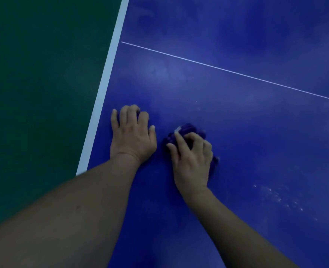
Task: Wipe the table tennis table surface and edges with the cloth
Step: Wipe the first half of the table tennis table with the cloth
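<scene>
Right hand on top of the cloth, fingers curled and bunching it against the table; thumb stretched toward the left hand. Cloth dark purple, crumpled, almost the colour of the surface; showing beyond the fingertips and along the hand's outer side, the rest hidden under the palm. Small pale tag or label on the cloth, just by the index fingertip.

Left hand just beside the cloth, toward the table's white edge band, palm down on the blue top; fingers bent at the knuckles, tips pressed to the surface, holding nothing. A dark patch at the fingertips, too unclear to name. Apart from the cloth, not touching it.

Count: two hands, two bare forearms, one cloth, one table.

Nothing between the cloth and the thin white centre line, well beyond the cloth. Pale specks scattered on the top on the cloth's right, nearer the camera. Cloudy dull smears on the blue beyond the cloth.

Past the edge band, dark green floor. Dim light.
</scene>
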